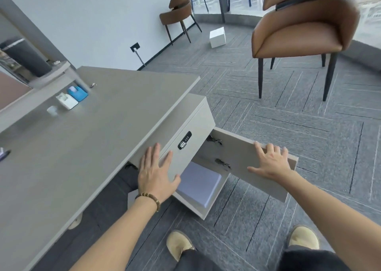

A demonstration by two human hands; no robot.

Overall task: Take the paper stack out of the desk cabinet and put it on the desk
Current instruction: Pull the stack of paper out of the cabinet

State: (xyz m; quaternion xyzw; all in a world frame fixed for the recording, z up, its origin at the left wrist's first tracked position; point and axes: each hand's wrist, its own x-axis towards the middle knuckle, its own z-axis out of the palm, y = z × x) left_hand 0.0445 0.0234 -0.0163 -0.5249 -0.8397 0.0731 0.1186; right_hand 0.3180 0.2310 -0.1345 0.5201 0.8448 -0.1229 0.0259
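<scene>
A white paper stack lies flat inside the light grey desk cabinet, on its bottom shelf. The cabinet door stands swung open to the right. My right hand rests on the door's outer edge, fingers curled over the top. My left hand lies flat with spread fingers against the cabinet's front panel, just left of the combination lock. Neither hand touches the paper. The grey desk fills the left half of the view.
On the desk's far side lie a blue box, a white box and a small white cup. A brown chair stands on the carpet beyond the door. My two shoes are on the floor below the cabinet.
</scene>
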